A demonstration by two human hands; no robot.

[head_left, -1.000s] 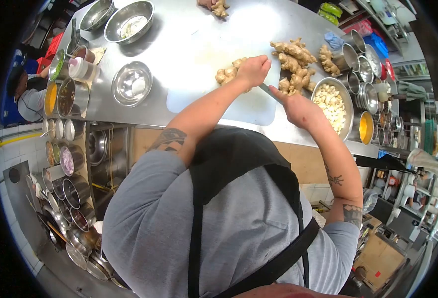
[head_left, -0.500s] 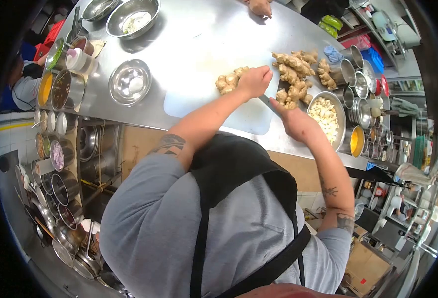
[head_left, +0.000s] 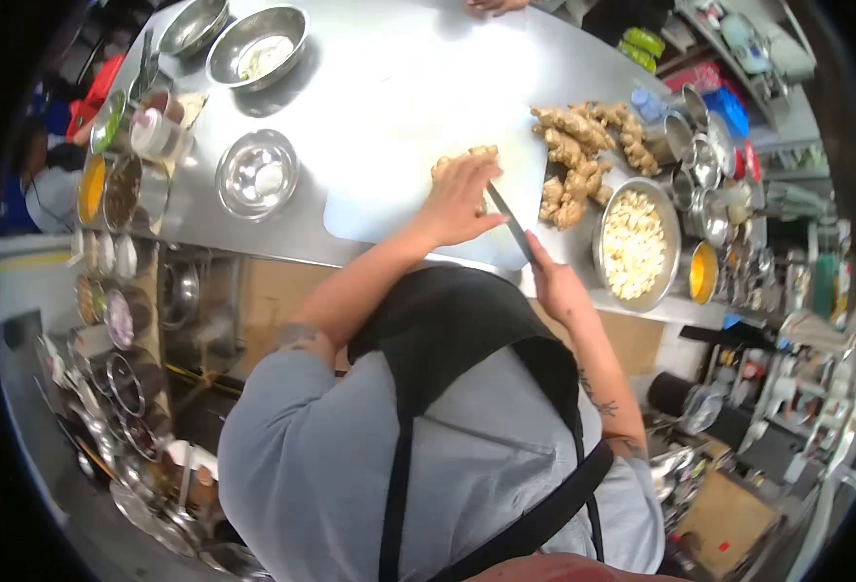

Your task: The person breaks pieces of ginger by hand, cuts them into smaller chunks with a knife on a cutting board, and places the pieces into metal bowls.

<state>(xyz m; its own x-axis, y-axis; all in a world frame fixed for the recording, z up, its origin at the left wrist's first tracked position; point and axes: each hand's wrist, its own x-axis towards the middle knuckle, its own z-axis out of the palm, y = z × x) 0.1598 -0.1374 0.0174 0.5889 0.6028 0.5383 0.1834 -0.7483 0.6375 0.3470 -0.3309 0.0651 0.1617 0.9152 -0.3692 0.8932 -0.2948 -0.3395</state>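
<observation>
My left hand [head_left: 455, 206] rests over a piece of ginger [head_left: 482, 151] on the white cutting board [head_left: 355, 209], its fingers bent across the root and covering most of it. In my right hand [head_left: 556, 279] is the handle of a knife [head_left: 513, 225]. The blade points up and left, its tip close beside my left fingers. Whether the edge touches the ginger cannot be made out. Just right of the board lies a heap of unpeeled ginger [head_left: 571, 160]. Beside that heap, a steel bowl [head_left: 678, 247] holds many small pale pieces [head_left: 633, 242].
Steel bowls [head_left: 256, 175] stand on the left part of the metal table [head_left: 350, 58]. Containers of sauces and chopped food [head_left: 137, 189] line its left edge. Steel pots [head_left: 677, 136] crowd the right edge. Another person's hand [head_left: 496, 6] is at the far edge.
My left hand has shifted left and down, its fingers now spread over the ginger. The knife has come further into view as my right hand moved down and left. The other person's hand has drawn back.
</observation>
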